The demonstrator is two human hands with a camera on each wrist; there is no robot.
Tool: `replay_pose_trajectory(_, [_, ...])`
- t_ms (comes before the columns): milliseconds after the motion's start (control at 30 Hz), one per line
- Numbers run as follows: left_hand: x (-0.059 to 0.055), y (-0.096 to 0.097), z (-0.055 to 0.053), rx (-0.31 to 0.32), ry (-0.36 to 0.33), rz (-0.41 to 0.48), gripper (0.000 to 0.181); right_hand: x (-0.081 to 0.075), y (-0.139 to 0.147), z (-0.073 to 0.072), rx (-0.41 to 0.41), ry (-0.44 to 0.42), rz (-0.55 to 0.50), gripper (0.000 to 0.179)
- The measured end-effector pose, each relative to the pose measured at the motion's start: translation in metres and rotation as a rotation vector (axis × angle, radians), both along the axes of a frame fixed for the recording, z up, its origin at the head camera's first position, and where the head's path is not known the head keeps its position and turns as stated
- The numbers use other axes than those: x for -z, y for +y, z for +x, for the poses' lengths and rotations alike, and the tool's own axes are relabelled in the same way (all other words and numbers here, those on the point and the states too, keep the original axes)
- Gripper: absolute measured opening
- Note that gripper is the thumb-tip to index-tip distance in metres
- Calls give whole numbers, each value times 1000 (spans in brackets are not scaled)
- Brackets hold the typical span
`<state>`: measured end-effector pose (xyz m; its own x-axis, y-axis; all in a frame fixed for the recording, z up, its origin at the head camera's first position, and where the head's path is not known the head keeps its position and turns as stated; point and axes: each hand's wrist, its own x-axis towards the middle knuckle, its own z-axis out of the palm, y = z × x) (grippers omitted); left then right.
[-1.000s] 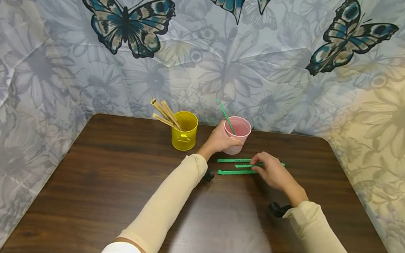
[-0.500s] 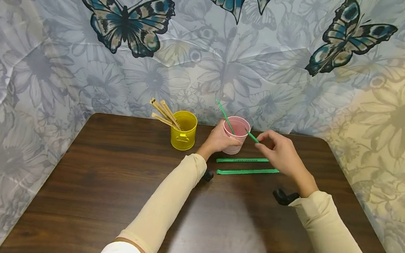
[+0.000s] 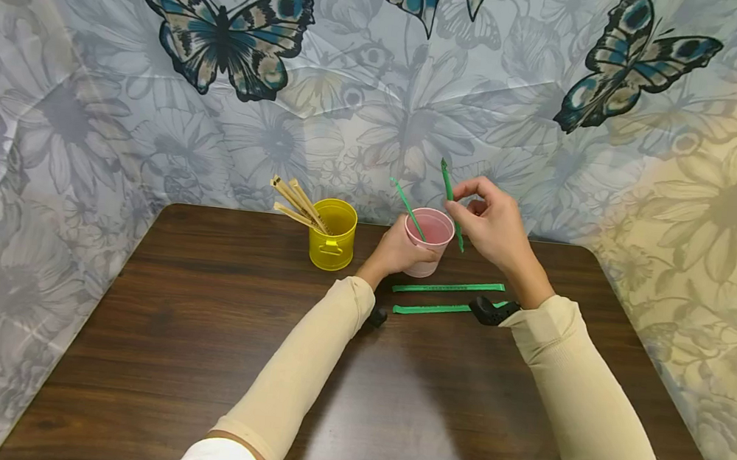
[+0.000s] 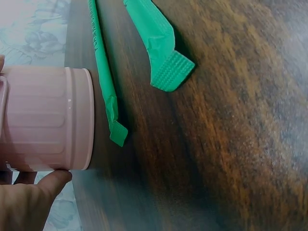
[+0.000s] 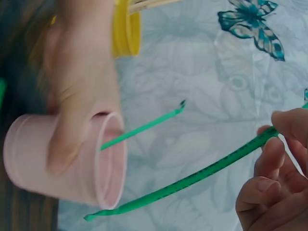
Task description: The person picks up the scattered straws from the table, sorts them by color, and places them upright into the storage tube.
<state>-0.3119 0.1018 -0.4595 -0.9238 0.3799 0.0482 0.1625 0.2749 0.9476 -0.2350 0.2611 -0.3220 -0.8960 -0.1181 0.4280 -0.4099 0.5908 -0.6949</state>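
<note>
My left hand (image 3: 394, 253) grips the small pink bucket (image 3: 421, 269) by its side near the table's back edge. Inside the bucket leans one green paper-wrapped straw (image 3: 408, 204), its upper end above the rim. My right hand (image 3: 497, 226) pinches a second green wrapped straw (image 3: 448, 181) between thumb and fingers. That straw is held near upright, just right of the bucket; its lower end is outside the rim in the head view. Two more wrapped straws, a back one (image 3: 449, 287) and a front one (image 3: 429, 310), lie on the table. My right wrist's camera partly covers the front one.
A yellow bucket (image 3: 330, 254) stands left of the pink one, with several beige thin sticks or wrapped straws (image 3: 298, 203) leaning out to the left. Behind the brown table (image 3: 213, 319) hangs a butterfly-patterned cloth (image 3: 380, 112).
My right hand took a straw from between the other two, lifted it toward the pink bucket, then raised it and turned it near upright. My left hand stays on the bucket.
</note>
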Motion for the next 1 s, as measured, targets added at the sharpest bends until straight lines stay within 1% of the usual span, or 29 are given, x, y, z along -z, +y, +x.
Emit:
replay_pose_trajectory(67, [0, 0, 0, -1, 9, -9, 84, -5, -7, -4, 5, 7, -31, 16])
replay_pose_trajectory(167, [0, 0, 1, -6, 14, -10, 84, -10, -16, -11, 2, 13, -57, 17])
replay_pose_trajectory(300, [1, 1, 1, 1, 1, 8, 83, -8, -25, -19, -11, 6, -78, 18])
replay_pose_trajectory(433, [0, 0, 0, 28, 0, 6, 83, 3, -34, -27, -23, -25, -51, 16])
replay_pose_trajectory(567, [-1, 0, -4, 74, 51, 15, 71, 17, -39, -35, -27, -39, 36, 17])
replay_pose_trajectory(633, [-1, 1, -6, 101, 75, 20, 65, 24, -40, -37, -28, -54, 80, 17])
replay_pose_trajectory(667, [-1, 1, -7, 111, 88, 17, 64, 28, -40, -37, -25, -67, 96, 17])
replay_pose_trajectory(700, [-1, 1, -7, 115, 90, 8, 65, 31, -40, -37, -25, -80, 105, 17])
replay_pose_trajectory(767, [-1, 1, -6, 116, 84, -17, 73, 37, -41, -38, -19, -106, 124, 18])
replay_pose_trajectory(867, [0, 1, -6, 113, 97, -38, 79, 43, -41, -38, -10, -137, 130, 18])
replay_pose_trajectory(1000, [1, 1, -9, 122, 130, -29, 73, 45, -40, -38, -9, -134, 134, 19])
